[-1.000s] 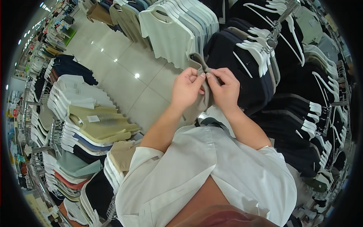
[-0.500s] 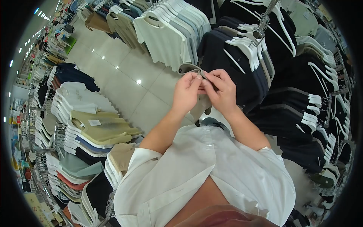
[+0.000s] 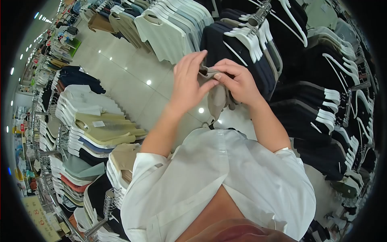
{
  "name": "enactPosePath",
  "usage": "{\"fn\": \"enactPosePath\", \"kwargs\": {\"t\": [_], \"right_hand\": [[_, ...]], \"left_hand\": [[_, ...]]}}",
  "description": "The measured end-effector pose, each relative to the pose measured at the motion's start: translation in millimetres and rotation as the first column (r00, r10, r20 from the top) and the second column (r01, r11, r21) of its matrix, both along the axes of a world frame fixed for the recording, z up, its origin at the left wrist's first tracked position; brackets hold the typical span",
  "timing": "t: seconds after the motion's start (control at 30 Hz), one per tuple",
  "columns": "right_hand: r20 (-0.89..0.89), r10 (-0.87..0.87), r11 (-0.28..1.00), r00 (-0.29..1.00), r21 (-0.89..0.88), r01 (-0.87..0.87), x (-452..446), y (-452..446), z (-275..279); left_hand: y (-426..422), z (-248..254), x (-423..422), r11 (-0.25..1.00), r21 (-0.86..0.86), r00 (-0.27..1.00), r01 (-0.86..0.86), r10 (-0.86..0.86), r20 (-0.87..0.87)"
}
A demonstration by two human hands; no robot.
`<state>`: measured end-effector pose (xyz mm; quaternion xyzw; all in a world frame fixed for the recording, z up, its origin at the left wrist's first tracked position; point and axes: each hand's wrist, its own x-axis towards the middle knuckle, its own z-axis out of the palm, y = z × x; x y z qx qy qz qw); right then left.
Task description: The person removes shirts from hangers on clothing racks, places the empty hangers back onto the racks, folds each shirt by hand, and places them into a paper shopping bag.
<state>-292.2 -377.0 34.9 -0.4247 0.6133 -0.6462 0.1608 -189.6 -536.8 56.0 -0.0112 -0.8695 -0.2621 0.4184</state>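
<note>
A grey-beige garment (image 3: 217, 99) hangs down from my hands in front of my white shirt. My right hand (image 3: 238, 80) pinches its upper edge between thumb and fingers. Spread fingers and a raised palm mark my left hand (image 3: 190, 80), whose thumb reaches to the garment's folded top beside my right thumb. A dark opening shows in the cloth between the two hands. The garment's lower part falls in loose folds below my right hand.
Racks of hung clothes stand around me: pale shirts (image 3: 165, 36) ahead, dark garments (image 3: 225, 48) on white hangers at the right, and yellow-green tops (image 3: 107, 127) at the left. Shiny floor tiles (image 3: 141, 97) run between them. A handwritten sign (image 3: 40, 218) is at the lower left.
My left hand has opened out and shifted left, its fingers leaving the cloth they pinched before. My right hand still grips the garment. The racks ahead have shifted up and left in view.
</note>
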Motion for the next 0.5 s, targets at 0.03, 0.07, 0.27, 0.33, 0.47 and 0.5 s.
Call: {"fn": "enactPosePath", "kwargs": {"t": [0.03,0.07,0.27,0.33,0.47,0.5], "right_hand": [[-0.007,0.026,0.999,1.0,0.018,-0.026,-1.3,7.5,4.9],[-0.018,0.048,0.998,0.999,0.034,-0.048,-4.5,14.7,10.3],[-0.083,-0.265,0.963,0.961,-0.071,0.26,-1.1,67.2,6.6],[-0.157,-0.424,0.905,0.892,-0.088,0.415,7.8,89.6,-18.9],[-0.216,-0.435,0.893,0.874,0.023,0.45,46.8,116.7,-46.2],[-0.205,-0.427,0.889,0.881,0.079,0.45,57.3,116.1,-46.2]], "left_hand": [[-3.0,-3.7,-2.3,0.996,-0.006,0.994,0.085,-0.085,0.069],[-5.3,-5.6,-4.3,0.985,-0.01,0.976,0.174,-0.171,0.136],[25.1,2.4,-8.3,0.882,0.386,0.858,0.271,-0.403,0.319],[34.8,-3.8,-10.4,0.879,0.389,0.89,0.277,-0.387,0.24],[51.9,-2.3,-8.1,0.867,0.432,0.903,0.246,-0.367,0.222],[54.9,-1.6,-6.1,0.853,0.462,0.893,0.242,-0.382,0.237]]}}
